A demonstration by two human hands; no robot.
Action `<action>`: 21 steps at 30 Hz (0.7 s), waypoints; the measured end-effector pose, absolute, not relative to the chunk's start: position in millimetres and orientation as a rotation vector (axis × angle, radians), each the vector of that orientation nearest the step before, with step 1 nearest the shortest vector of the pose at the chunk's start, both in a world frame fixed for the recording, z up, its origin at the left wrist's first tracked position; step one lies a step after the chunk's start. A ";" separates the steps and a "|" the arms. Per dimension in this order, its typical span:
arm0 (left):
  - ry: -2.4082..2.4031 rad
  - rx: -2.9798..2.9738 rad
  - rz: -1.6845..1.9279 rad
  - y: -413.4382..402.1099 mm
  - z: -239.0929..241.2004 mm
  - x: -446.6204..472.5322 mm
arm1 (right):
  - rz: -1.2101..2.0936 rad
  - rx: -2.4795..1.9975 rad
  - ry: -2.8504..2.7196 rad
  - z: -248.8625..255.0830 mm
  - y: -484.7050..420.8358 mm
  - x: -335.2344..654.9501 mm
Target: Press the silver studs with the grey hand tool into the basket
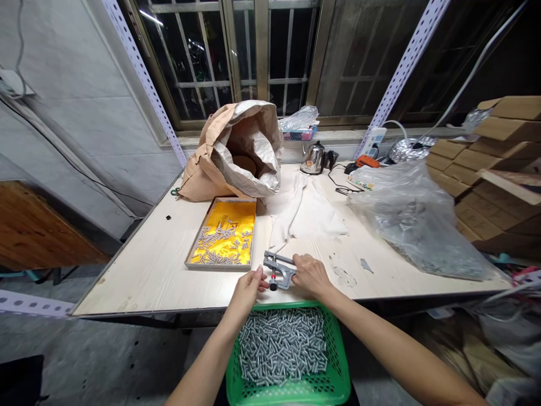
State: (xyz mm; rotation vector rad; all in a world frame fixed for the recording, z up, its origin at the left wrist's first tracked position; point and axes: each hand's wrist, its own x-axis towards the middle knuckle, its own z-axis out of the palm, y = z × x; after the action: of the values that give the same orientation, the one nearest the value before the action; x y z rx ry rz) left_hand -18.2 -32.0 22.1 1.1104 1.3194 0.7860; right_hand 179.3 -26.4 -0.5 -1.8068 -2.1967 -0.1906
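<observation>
In the head view my right hand (311, 275) is wrapped round the handles of grey snap-fastener pliers (282, 273), whose jaws point left over the near edge of the table. My left hand (252, 285) is at the jaw end, thumb and fingers pinched together close to the red and black parts. Whatever lies between those fingers is too small to make out. Right below both hands stands a green plastic basket (343, 366) filled with small ribbed silvery metal pieces (283, 345). Left of the pliers lies a shallow tray (190, 263) with a yellow lining and similar metal pieces scattered on it.
Behind the tray, a large open paper sack (207, 169) leans on its side. A white cloth (316, 217), a steel kettle (313, 158) and glasses (349, 190) are farther back. On the right are a clear plastic bag (414, 217) and stacked cardboard boxes (499, 208).
</observation>
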 end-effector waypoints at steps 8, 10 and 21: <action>1.314 1.345 0.716 -38.9 13.1 -10.1 | -0.238 -1.623 -2.106 8.0 -27.6 179.5; 1.355 1.398 0.762 -39.8 16.1 -10.1 | -0.276 -1.591 -2.054 6.5 -30.5 177.4; 1.225 1.900 0.528 -58.8 67.9 -62.6 | -0.292 -1.636 -2.012 6.0 -38.4 190.4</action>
State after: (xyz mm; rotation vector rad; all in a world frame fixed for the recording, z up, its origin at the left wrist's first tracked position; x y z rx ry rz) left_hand -62.6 -58.8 67.9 1.9005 1.2248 0.5285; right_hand 190.4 -38.4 6.0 -1.6362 -2.0120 -0.2916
